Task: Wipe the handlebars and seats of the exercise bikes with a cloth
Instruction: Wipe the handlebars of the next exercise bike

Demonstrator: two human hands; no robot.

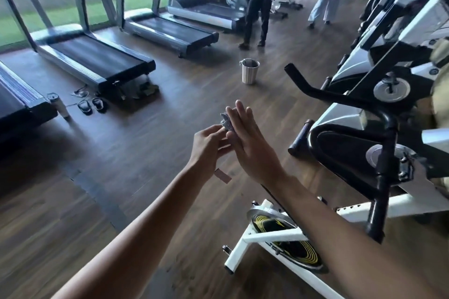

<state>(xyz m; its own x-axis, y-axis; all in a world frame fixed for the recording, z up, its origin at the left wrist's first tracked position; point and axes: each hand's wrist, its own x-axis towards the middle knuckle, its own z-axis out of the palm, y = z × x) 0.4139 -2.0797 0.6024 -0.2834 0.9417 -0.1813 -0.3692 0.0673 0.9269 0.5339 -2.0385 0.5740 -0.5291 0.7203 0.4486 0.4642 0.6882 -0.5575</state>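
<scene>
Cloth (225,122), a small grey crumpled wad, is held in the air between both hands, above the wooden floor (150,148). Treadmills (97,56) stand at far left, with a bottle (59,105) and sandals (92,105) on the floor beside them. The left hand (209,141) pinches the cloth with curled fingers. The right hand (247,143), fingers straight, lies flat against it. A metal bucket (249,71) stands beyond. Exercise bikes (340,148) line the right, well apart from the hands.
</scene>
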